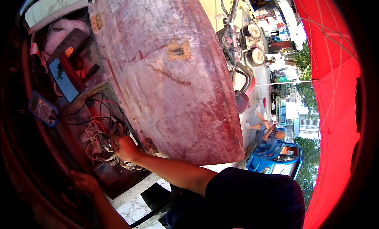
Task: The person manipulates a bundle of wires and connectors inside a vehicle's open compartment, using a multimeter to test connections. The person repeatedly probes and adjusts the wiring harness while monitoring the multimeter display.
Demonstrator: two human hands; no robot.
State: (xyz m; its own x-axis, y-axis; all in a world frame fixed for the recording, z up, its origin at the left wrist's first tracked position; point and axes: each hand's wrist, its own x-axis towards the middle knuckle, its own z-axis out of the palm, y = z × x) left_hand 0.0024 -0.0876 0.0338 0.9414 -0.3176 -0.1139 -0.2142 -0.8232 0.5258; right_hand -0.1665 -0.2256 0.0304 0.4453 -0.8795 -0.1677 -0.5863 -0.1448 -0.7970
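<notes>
Inside a dark red compartment, my right hand (125,148) reaches into a tangled bundle of wires (96,138) with pale connectors. Its fingers are closed around some of the wires; the exact strand is hidden. My left hand (85,182) lies in shadow lower left, near the compartment's edge, with at least one finger stretched out and nothing visible in it. A blue-rimmed multimeter (43,109) with a round dial sits at the left. Black leads (75,120) run from beside it toward the wires. A device with a bright screen and a red case (66,79) leans above them.
A worn reddish hinged lid (166,79) stands beside the compartment. Beyond it are handlebars (233,47) with two round lamps, a seated person (268,130), a blue vehicle (274,158) and a red canopy (335,90). A pink bag (65,33) lies at upper left.
</notes>
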